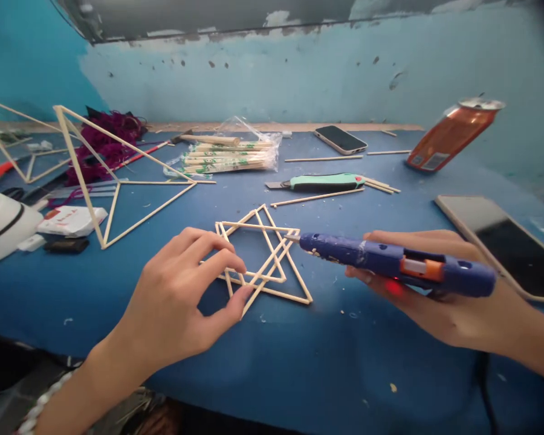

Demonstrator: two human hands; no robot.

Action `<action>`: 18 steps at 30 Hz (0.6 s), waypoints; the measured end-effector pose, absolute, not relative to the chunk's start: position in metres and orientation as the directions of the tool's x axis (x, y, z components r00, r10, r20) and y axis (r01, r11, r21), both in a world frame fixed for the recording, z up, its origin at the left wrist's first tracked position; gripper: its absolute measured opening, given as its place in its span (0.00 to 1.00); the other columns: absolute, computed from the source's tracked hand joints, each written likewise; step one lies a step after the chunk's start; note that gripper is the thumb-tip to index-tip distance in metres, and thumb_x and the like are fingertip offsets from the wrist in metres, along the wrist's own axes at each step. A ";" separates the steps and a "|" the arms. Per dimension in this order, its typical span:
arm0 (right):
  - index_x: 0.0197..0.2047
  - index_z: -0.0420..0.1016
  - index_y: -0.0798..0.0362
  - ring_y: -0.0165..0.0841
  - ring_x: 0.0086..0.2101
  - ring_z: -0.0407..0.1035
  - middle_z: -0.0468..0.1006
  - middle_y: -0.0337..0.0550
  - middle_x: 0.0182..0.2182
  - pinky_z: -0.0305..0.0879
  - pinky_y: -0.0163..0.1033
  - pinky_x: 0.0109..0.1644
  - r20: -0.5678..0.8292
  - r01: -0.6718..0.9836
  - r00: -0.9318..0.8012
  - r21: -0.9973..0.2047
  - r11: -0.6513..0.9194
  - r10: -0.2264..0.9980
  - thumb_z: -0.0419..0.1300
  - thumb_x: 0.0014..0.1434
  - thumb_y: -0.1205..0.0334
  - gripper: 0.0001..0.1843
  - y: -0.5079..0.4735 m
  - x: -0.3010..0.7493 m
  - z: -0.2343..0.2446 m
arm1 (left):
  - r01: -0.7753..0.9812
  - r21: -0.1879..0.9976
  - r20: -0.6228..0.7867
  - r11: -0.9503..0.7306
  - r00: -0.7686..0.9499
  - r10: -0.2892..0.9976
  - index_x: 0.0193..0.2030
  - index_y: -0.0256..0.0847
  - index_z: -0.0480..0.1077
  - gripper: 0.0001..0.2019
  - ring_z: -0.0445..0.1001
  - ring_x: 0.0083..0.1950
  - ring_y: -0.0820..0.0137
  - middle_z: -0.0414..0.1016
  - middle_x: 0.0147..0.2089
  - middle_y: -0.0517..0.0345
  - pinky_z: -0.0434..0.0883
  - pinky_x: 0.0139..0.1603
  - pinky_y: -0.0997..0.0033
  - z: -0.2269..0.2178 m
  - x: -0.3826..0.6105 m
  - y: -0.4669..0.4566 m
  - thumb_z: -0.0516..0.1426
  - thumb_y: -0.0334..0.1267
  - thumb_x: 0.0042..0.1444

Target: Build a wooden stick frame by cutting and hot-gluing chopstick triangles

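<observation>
Before me on the blue table lies a star-shaped frame (272, 275) of thin wooden sticks, two overlapping triangles. My left hand (193, 284) steadies it from the left, with curled fingers and thumb on the sticks; their exact contact is partly hidden. A dark blue hot glue gun (372, 257) is gripped in my right hand (462, 302). Its metal nozzle meets or nearly meets the star's upper right corner, where stick ends come together. An orange glue stick shows in the gun's slot, and a small red light glows below.
Behind lie a green utility knife (326, 182), loose sticks (324, 159), bagged chopsticks (231, 156), a hammer (208, 139) and a phone (340, 139). At right are a larger phone (503, 241) and a tilted orange can (453, 136). A stick pyramid (147, 217) stands left, near purple yarn (104, 145).
</observation>
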State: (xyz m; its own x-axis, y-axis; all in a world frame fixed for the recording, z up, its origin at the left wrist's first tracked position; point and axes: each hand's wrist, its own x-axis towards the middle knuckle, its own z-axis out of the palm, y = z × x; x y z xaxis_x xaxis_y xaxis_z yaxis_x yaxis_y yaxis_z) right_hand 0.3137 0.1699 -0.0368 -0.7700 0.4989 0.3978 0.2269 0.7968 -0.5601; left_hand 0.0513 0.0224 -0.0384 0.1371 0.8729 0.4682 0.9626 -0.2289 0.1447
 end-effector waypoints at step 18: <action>0.28 0.65 0.49 0.29 0.21 0.52 0.64 0.38 0.22 0.42 0.39 0.26 0.404 0.231 -0.791 -0.498 0.836 0.460 0.51 0.66 0.49 0.18 0.173 0.318 -0.058 | 0.913 0.016 0.013 -0.408 0.408 0.913 0.39 0.47 0.74 0.11 0.73 0.53 0.58 0.73 0.56 0.56 0.72 0.49 0.59 -0.001 0.039 0.094 0.60 0.51 0.58</action>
